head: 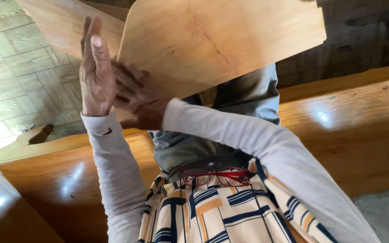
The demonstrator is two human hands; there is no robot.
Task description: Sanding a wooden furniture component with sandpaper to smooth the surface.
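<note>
Where tiled floor [19, 67] shows, varnished wooden bench [352, 126].

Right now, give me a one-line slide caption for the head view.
Both hands, left hand and right hand, press against a pale wooden board held above a glossy wooden bench.

Items counted in head view:

- Hands: two seen. Left hand [96, 74] raised flat, fingers extended; right hand [138, 96] pressed against board edge.
- Light wooden boards: two counted. Large rounded-corner board [221, 40] in front; second board [64, 22] partly hidden behind it.
- Red-framed glasses [216, 176]: one pair, hung at shirt neckline.
- Long pale sleeves: two noted.
- Polished wooden bench [352, 130]: one counted.
</note>
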